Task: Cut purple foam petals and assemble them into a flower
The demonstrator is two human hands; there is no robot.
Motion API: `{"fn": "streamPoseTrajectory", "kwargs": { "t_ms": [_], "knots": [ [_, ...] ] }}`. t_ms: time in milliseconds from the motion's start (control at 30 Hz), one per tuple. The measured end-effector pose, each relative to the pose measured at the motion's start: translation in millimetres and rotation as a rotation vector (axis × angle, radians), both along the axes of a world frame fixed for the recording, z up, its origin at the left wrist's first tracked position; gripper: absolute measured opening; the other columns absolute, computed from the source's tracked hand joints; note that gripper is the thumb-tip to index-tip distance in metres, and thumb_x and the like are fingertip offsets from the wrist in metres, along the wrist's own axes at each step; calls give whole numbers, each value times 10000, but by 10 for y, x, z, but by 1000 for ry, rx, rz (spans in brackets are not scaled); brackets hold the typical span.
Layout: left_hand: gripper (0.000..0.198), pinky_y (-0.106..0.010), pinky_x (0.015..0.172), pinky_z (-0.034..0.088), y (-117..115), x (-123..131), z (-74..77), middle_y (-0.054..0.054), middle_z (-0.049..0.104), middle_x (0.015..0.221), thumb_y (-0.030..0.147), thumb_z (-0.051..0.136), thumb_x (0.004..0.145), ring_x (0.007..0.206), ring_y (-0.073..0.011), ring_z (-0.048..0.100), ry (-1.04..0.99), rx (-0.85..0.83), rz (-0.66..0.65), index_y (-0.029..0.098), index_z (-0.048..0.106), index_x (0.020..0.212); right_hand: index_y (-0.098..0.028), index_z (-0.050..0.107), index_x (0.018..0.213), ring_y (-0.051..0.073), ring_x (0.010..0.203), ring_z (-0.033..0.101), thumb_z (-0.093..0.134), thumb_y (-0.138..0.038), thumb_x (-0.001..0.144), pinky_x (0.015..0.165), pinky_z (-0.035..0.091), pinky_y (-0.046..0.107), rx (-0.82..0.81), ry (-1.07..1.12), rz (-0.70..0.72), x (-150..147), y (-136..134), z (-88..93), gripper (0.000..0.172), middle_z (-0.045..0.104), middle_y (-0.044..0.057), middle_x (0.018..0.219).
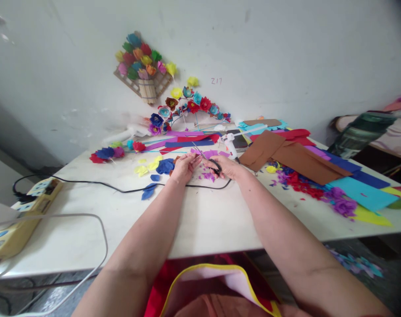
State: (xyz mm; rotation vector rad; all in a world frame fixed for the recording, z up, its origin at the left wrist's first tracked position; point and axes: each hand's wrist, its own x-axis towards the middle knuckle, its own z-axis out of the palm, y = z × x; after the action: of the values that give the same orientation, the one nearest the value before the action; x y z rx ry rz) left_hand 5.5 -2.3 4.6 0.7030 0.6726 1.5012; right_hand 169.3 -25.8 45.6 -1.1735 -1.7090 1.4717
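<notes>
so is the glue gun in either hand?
No, the glue gun lies on the table beyond the right hand, which grips scissors.

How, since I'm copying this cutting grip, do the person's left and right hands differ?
The right hand grips the scissors by their black handles; the left hand holds no tool, its fingers seeming to pinch a small purple paper piece at the blades. The left hand lies beside blue petals, the right hand nearer the white glue gun. Both hover low over the white table, close together.
</notes>
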Motion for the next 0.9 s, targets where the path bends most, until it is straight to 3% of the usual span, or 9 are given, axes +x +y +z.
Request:
{"fn": "streamPoseTrajectory", "kwargs": {
  "t_ms": [433,900],
  "knots": [
    [120,-338,884,536,22,-24,-21,-19,658,657,72,685,685,772,-172,696,1,-13,30,145,594,657,-185,423,651,59,283,417,674,-228,815,224,222,149,56,-57,-5,-24,-13,10,302,476,-57,420],
    [115,-317,865,546,15,-20,-8,-25,664,668,111,704,677,808,-184,702,1,-13,25,151,598,695,-157,488,707,52,311,461,667,-343,832,224,246,133,37,-32,37,29,11,-18,287,523,-43,475]
  ]
}}
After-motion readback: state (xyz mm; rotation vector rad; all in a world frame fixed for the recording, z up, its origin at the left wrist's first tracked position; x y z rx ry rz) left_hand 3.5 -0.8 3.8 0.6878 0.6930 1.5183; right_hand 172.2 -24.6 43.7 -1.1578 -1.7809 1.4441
